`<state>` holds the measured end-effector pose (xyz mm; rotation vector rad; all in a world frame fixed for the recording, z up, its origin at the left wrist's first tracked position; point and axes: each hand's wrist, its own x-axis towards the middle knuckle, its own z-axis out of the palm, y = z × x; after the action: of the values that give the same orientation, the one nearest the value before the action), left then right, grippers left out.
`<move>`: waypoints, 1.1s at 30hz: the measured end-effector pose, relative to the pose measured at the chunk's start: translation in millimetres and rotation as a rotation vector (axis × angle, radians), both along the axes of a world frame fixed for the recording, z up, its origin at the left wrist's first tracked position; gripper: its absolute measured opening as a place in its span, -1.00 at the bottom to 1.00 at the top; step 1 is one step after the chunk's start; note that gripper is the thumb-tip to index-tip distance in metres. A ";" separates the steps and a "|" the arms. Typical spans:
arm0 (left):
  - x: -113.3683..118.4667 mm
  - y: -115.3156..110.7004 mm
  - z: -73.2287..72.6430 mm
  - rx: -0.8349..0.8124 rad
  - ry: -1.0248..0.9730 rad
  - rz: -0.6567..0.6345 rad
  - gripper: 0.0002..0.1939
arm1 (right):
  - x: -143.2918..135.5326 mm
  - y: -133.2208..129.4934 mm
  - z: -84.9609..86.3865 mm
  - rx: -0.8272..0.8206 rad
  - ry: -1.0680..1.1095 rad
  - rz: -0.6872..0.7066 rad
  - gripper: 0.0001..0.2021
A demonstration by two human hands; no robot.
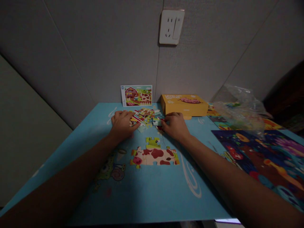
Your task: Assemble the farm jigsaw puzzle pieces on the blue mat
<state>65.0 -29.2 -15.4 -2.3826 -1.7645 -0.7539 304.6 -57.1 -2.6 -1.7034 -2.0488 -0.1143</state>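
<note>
Center of the table [152, 202], dial origin taken at the joined cow section [158, 156], 12 o'clock toward the wall [106, 47]. Section lies flat: white cow with red-brown patches, pink muzzle at its 9 o'clock end. One green piece [153, 144] sits against its upper edge at 12.

Loose puzzle pieces [148, 113] heaped between 11 and 12, overlapping, mixed colors; some show red and white stripes.

Left hand [123, 124], near 11: palm down at the heap's left side, fingers loosely spread, thumb apart from the index finger, fingertips touching pieces; no grip seen. Right hand [175, 125], near 1: thumb and fingers drawn together, pinching the right edge of a pale blue-and-green piece [156, 122] at the heap's right side. Dim light; fingertip detail poor.

Surroundings: picture card [137, 96] stands upright near the wall, between 11 and 12, showing a red barn and a cow. Yellow box [186, 106] at 1, lying just beyond the right hand. Clear plastic bag [244, 112], crumpled, at 2, partly over an orange-toned picture [272, 124]. Dark, many-colored picture [258, 164] at 3, flat. Cartoon print [110, 171] on the tabletop between 8 and 9. White socket plate [172, 27] on the wall, about 12.
</note>
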 end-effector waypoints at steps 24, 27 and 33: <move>-2.8 2.6 11.6 0.120 -0.208 0.174 -0.50 | 1.0 3.6 1.8 -0.005 0.088 -0.060 -0.76; -4.3 5.7 7.6 -0.099 -0.098 0.384 -0.38 | 4.1 6.2 -3.5 -0.053 0.041 -0.164 -0.76; -4.7 5.9 7.5 -0.188 -0.026 0.336 -0.42 | 0.0 1.4 -3.5 -0.044 0.046 -0.199 -0.61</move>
<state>60.3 -23.3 -7.9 -2.0974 -2.2569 -0.5996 304.6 -55.6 -6.0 -1.9167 -1.8576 -0.0934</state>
